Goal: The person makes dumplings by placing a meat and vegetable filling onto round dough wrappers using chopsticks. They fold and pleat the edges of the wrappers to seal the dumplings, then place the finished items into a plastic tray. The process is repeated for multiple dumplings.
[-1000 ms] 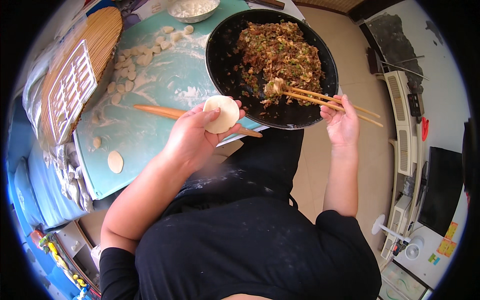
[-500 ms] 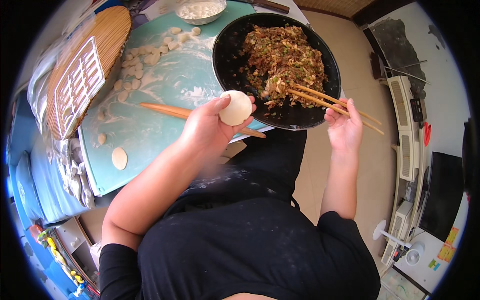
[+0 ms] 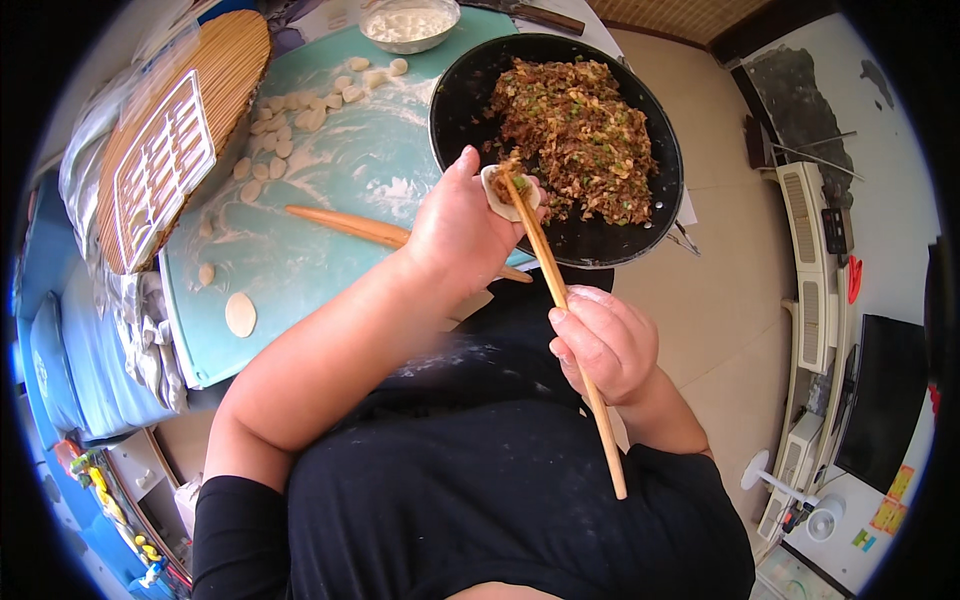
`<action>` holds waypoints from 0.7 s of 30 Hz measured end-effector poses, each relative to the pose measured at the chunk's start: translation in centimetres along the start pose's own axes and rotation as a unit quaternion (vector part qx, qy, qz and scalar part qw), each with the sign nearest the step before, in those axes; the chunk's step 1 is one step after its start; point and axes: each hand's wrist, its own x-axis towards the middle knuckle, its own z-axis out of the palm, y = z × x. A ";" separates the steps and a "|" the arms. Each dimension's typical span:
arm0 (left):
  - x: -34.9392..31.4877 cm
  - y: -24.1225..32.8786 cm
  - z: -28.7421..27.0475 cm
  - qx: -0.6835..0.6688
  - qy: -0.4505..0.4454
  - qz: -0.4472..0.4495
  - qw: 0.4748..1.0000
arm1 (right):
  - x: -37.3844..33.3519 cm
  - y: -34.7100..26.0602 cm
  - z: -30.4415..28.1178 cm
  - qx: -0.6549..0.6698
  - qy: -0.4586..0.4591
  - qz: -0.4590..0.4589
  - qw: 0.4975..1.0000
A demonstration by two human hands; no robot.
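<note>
My left hand [image 3: 462, 232] cups a round dumpling wrapper [image 3: 499, 200] beside the near left rim of a black pan [image 3: 463, 118]. Brown filling flecked with green lies on the wrapper. Held in my right hand [image 3: 608, 343], a pair of wooden chopsticks [image 3: 543, 255] has its tips in that filling. A large mound of chopped filling [image 3: 590, 125] takes up much of the pan. Partly behind my left hand lies a wooden rolling pin [image 3: 345, 225]. A rolled wrapper [image 3: 240, 315] rests near the left edge of the floured green mat [image 3: 330, 270].
Several small dough pieces [image 3: 280, 140] sit on the mat's far left. A metal bowl of flour [image 3: 410, 25] stands at the back, near a knife [image 3: 540, 15]. A round reed tray [image 3: 235, 60] with a white plastic rack [image 3: 165, 170] is at the left.
My right hand has moved left and nearer from the pan with the chopsticks. Filling now lies on the wrapper, which has curled up in my left hand.
</note>
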 end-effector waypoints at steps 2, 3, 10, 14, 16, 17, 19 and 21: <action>0.1 -0.1 -0.7 -0.005 0.007 0.016 1.000 | 0.3 0.1 -0.5 0.019 -0.001 0.006 1.000; 0.0 -0.1 -0.8 -0.004 0.018 0.023 1.000 | 0.1 0.4 -1.0 0.049 0.009 0.029 0.998; -0.7 0.4 0.0 -0.004 0.013 0.041 0.999 | 0.2 2.6 -2.5 0.286 0.274 0.233 0.888; -1.9 0.8 0.2 0.016 -0.032 0.012 0.999 | -0.6 3.7 -2.2 0.429 0.347 0.315 0.772; -2.2 0.8 0.3 0.008 -0.036 0.014 0.999 | -1.0 4.0 -1.4 0.446 0.345 0.324 0.760; -2.2 0.8 0.3 0.004 -0.045 0.011 0.999 | -1.1 3.9 -0.9 0.448 0.341 0.332 0.757; -2.3 0.9 0.0 -0.004 -0.062 0.004 0.998 | -1.2 3.8 -0.5 0.463 0.333 0.358 0.739; -2.4 1.0 0.0 -0.011 -0.047 0.004 0.999 | -1.4 3.9 -0.6 0.465 0.322 0.357 0.744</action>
